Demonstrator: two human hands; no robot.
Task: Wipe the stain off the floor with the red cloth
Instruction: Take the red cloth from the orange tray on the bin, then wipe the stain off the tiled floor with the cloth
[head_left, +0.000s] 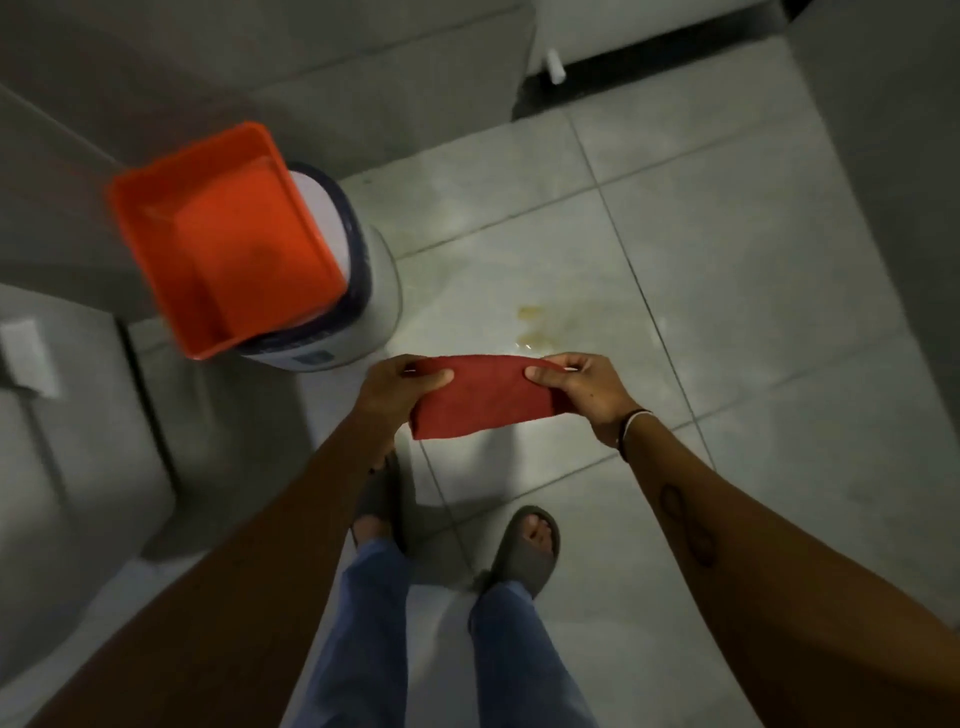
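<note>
I hold the red cloth (483, 397) stretched flat between both hands, well above the floor. My left hand (400, 387) pinches its left end and my right hand (584, 392) pinches its right end. A yellowish stain (531, 325) lies on the pale tiled floor (701, 270) just beyond the cloth, partly hidden by the cloth's top edge. I am standing; my feet in dark slippers are below the cloth.
An orange tub (228, 239) rests on top of a white bucket (363, 291) at the left, close to the stain. Grey cabinets (72, 415) line the left side and a wall stands at the right. A white furniture leg (555, 65) is at the far end.
</note>
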